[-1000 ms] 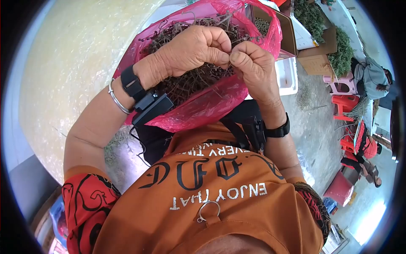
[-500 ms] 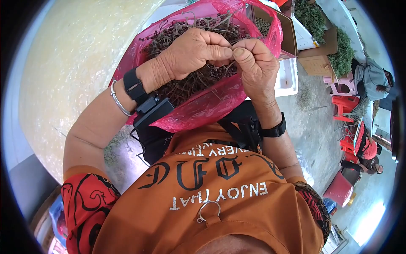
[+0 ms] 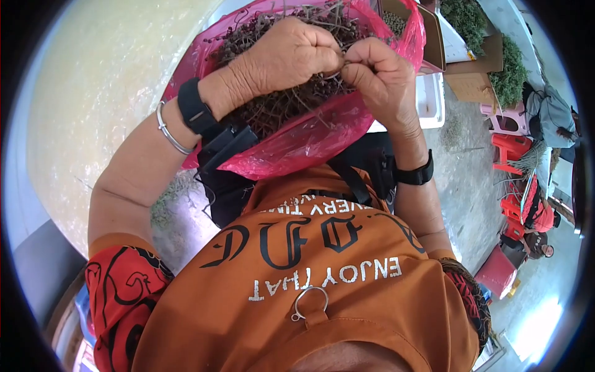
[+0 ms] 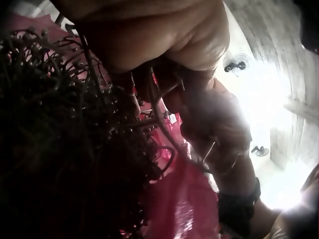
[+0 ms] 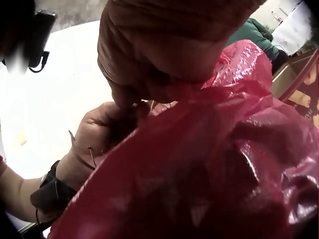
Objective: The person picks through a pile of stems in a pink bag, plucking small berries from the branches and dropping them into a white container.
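Observation:
In the head view my left hand (image 3: 282,59) and right hand (image 3: 385,80) meet fingertip to fingertip above a pink plastic bag (image 3: 334,133). Dry, thin twigs with small dark round berries (image 3: 266,118) fill the bag. The left hand's fingers are curled, and a bent twig (image 4: 160,112) hangs from under them in the left wrist view. Thumb and forefinger of the right hand pinch at the same spot, where the tiny piece between the fingertips is mostly hidden. The bag's side covers much of the right wrist view, with the right hand (image 5: 154,50) over its rim.
A pale, shiny plastic-covered surface (image 3: 105,111) lies to the left. Right of the bag are a white foam box (image 3: 431,102) and cardboard boxes (image 3: 471,84) with green sprigs (image 3: 509,71). Farther right, red stools (image 3: 511,152) and other people stand along the room.
Both hands stay together over the bag and sit slightly higher in the head view. The left fingers look more tightly curled. The surroundings have shifted a little as the head moved.

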